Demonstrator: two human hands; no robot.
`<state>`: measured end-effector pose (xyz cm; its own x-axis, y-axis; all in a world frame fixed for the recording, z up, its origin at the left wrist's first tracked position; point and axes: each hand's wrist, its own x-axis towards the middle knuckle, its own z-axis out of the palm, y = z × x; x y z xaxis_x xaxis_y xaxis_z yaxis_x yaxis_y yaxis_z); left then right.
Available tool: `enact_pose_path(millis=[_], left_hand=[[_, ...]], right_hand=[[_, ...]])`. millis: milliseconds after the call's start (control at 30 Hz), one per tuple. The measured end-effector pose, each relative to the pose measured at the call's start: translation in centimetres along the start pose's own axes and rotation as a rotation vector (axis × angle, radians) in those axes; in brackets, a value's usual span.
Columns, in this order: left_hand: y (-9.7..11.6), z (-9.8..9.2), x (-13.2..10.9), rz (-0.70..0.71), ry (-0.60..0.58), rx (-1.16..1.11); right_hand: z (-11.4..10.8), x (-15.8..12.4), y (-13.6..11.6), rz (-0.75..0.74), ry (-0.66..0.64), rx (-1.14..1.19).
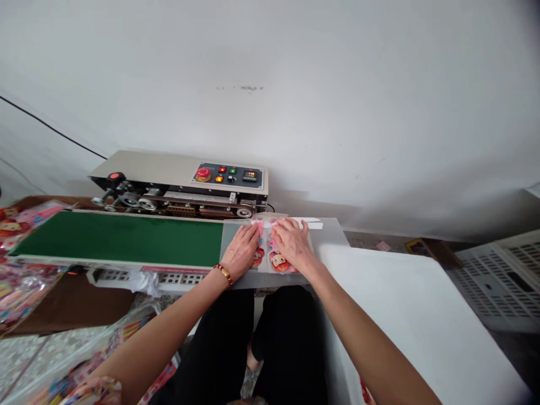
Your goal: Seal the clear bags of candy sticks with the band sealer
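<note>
Two clear plastic packets with pink and red cartoon-figure contents lie side by side at the right end of a sealing machine (181,174). My left hand (242,250) rests flat on the left packet (259,257), fingers stretched toward its upper end. On the right packet (279,263), my right hand (291,242) presses with its fingers apart and somewhat bent. Both hands cover parts of the packets, so the undersides of the fingers are hidden. Beneath the packets is a translucent sheet (333,233), which overlaps the end of the green conveyor belt (126,239).
The control panel (230,175) has lit buttons and a red stop knob. At the left, a cardboard box (80,304) holds many colourful packets (25,287). A white table surface (405,304) extends right, with a plastic crate (502,281) beyond. My legs are below.
</note>
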<state>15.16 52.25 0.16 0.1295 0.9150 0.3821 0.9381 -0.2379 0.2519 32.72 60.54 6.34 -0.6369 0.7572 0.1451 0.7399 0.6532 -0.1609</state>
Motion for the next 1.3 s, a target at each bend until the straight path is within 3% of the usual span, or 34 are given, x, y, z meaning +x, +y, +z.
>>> enact_pose_path(millis=[133,233,367,467,567,700,767,867,1067,1300], left_hand=[[-0.8,-0.3,0.4,0.022,-0.005,-0.008],[-2.5,-0.9,-0.1,0.030,-0.020,0.017],[-6.0,-3.1,-1.8,0.047,-0.054,0.098],[-7.0,-4.9,-2.7,-0.061,-0.017,0.167],[-4.8,-4.9,-2.3,-0.124,0.009,0.173],[0.0,-2.3,-0.1,-0.015,-0.053,0.018],[1.3,-1.1,0.6,-0.022,-0.061,-0.017],[1.7,-0.1,0.6,-0.026,-0.037,-0.010],[1.6,0.0,-0.1,0.008,-0.045,-0.002],[1.8,-0.1,0.1,0.015,-0.044,-0.010]], right_hand=[[-0.4,-1.1,0.4,-0.035,-0.050,-0.022],[-0.4,-1.0,0.3,-0.089,-0.071,-0.029],[0.4,0.2,-0.8,-0.164,-0.069,-0.044],[1.1,1.3,-2.0,-0.195,-0.077,-0.060],[1.3,1.6,-2.7,-0.169,-0.060,-0.048],[0.3,0.8,-2.1,-0.107,-0.024,-0.026],[-0.2,0.6,-1.4,-0.074,-0.011,-0.027],[-0.3,1.5,-1.3,-0.059,-0.029,-0.010],[0.9,5.2,-3.2,-0.011,-0.084,-0.071],[1.1,5.7,-3.2,-0.012,-0.091,-0.050]])
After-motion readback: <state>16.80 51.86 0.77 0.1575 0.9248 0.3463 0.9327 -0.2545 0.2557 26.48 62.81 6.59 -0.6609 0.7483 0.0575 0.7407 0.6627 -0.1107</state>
